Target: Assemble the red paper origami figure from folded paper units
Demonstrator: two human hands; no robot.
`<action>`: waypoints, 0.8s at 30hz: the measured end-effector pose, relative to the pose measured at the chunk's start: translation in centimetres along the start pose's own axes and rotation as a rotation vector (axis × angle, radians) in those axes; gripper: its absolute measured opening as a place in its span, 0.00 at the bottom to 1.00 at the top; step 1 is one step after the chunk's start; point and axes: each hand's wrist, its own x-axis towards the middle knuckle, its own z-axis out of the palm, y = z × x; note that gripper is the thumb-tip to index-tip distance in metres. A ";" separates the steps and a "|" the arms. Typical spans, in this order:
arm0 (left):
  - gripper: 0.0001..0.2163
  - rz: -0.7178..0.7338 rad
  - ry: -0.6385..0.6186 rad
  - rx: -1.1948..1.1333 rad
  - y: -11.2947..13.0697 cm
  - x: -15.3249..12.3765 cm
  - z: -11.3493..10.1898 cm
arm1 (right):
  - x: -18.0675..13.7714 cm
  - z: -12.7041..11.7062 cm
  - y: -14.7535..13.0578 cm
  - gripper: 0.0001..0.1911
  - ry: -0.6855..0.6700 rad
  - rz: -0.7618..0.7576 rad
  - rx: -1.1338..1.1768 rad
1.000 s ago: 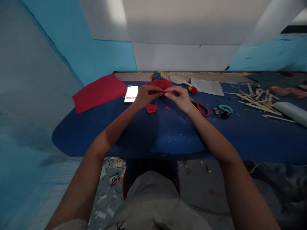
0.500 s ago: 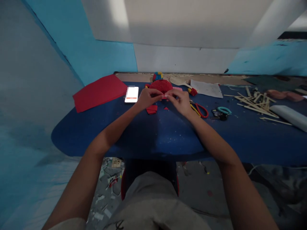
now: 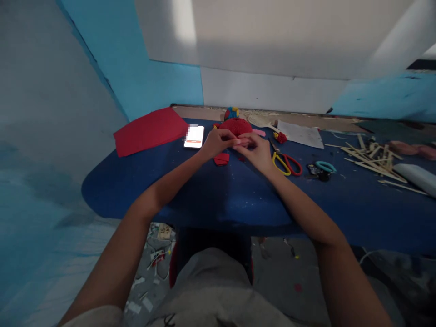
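Note:
My left hand (image 3: 220, 144) and my right hand (image 3: 255, 149) meet fingertip to fingertip above the table, both pinched closed. Between them is a small red piece, almost wholly hidden by the fingers. Just behind the hands sits a rounded, textured red object (image 3: 236, 125), its lower part covered by them. Folded red pieces (image 3: 221, 159) lie below my left hand. Close to my right wrist rest scissors (image 3: 286, 164) with one yellow and one red handle loop.
A lit phone (image 3: 194, 137) and a large red sheet (image 3: 150, 131) lie on the left of the blue table (image 3: 190, 195). To the right are a white sheet (image 3: 301, 134), a teal ring-shaped item (image 3: 325, 167) and a heap of thin wooden sticks (image 3: 374, 156). A wall rises behind.
My fingers have shifted and now overlap more, hiding the small red piece. The view has turned slightly left, and more of the scissors shows beside my right wrist.

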 end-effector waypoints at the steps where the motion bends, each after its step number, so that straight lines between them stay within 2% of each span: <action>1: 0.09 0.009 -0.020 -0.029 0.0 0.1 -0.1 | 0.2 -0.1 0.1 0.16 0.014 0.017 0.072; 5: 0.09 0.048 -0.034 -0.062 -0.2 0.3 -0.2 | 0.8 -0.5 0.8 0.13 0.042 0.105 0.291; 8: 0.10 0.065 -0.011 0.012 -0.6 0.4 -0.3 | 1.1 -0.6 1.3 0.10 0.059 0.166 0.378; 13: 0.03 0.090 -0.056 0.086 -1.0 0.3 -0.2 | 0.9 -0.3 1.9 0.07 0.017 0.181 0.394; 15: 0.04 0.061 -0.103 0.096 -1.1 0.1 -0.2 | 0.8 -0.1 1.9 0.07 0.015 0.167 0.347; 19: 0.06 -0.034 -0.130 0.089 -1.0 0.0 -0.1 | 0.3 -0.1 1.5 0.05 0.037 0.059 0.120; 24: 0.07 -0.253 -0.105 -0.108 0.0 -0.1 0.0 | 0.1 -0.7 0.8 0.08 0.037 -0.233 -0.149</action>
